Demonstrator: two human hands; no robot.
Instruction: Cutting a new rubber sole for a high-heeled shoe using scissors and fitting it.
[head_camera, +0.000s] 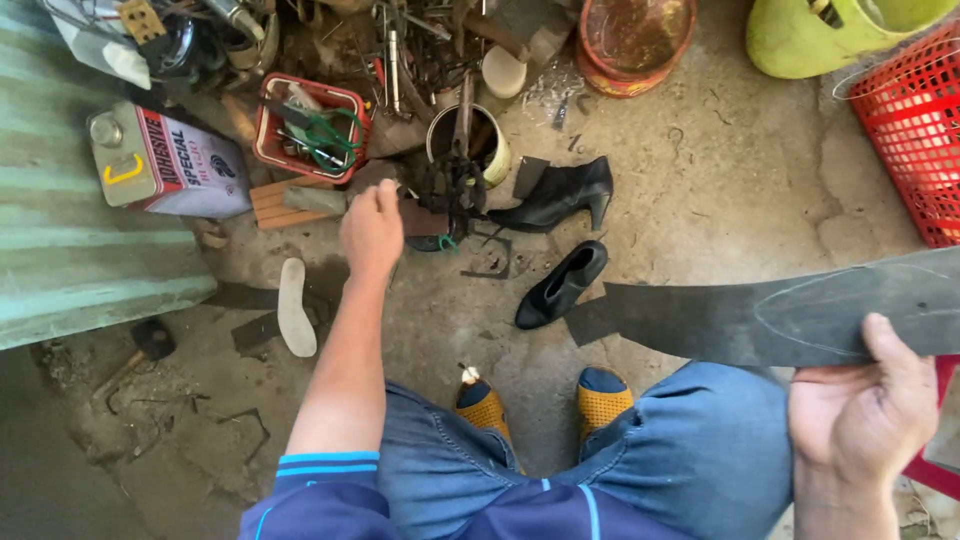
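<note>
Dark rubber sheet (790, 315), sole outline marked on it, held flat above the right knee; right hand (865, 405) grips its near edge. Left hand (371, 232) reaches forward, fingers loosely curled, holding nothing, near red tool basket (300, 135). Two black heeled shoes (560, 240) lie on the floor (720, 170).

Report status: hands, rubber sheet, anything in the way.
Right hand holds rubber sheet. Left hand open, reaching toward tools. Black shoes lie between.

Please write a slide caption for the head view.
Right hand holds a rubber sheet; left hand reaches toward tools near black shoes.
</note>
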